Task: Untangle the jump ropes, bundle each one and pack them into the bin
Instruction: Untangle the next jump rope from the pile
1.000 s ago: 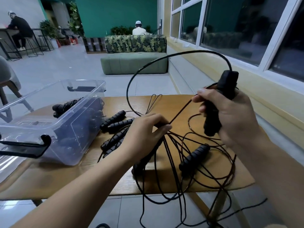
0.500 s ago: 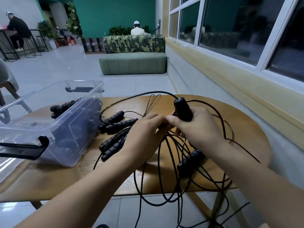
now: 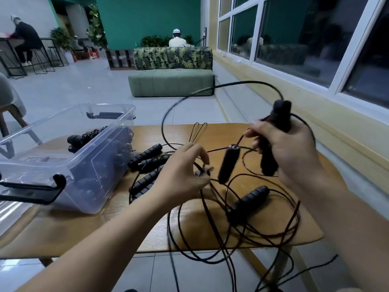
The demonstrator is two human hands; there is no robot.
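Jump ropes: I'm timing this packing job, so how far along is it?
Early to midway. Done: some black handles already lie in the clear bin. In hand: the right hand grips one handle raised above the table, while the left hand pinches the tangled cords. Left: four handles beside the bin, another handle on the table and cords spilling over the edge, all unbundled.

A teal wall (image 3: 151, 15) closes the far end of the room, above a pale grey tiled floor (image 3: 73, 89). Against it stands a green bench sofa (image 3: 170, 82) with a leaf-patterned backrest (image 3: 172, 57). Behind the sofa a person (image 3: 177, 37) sits facing away. Dark, white-framed windows (image 3: 294, 39) run along the right over a yellow ledge (image 3: 263, 81). Far left are bar stools (image 3: 40, 57) and potted plants (image 3: 61, 39). A wooden table (image 3: 63, 228) is nearest.
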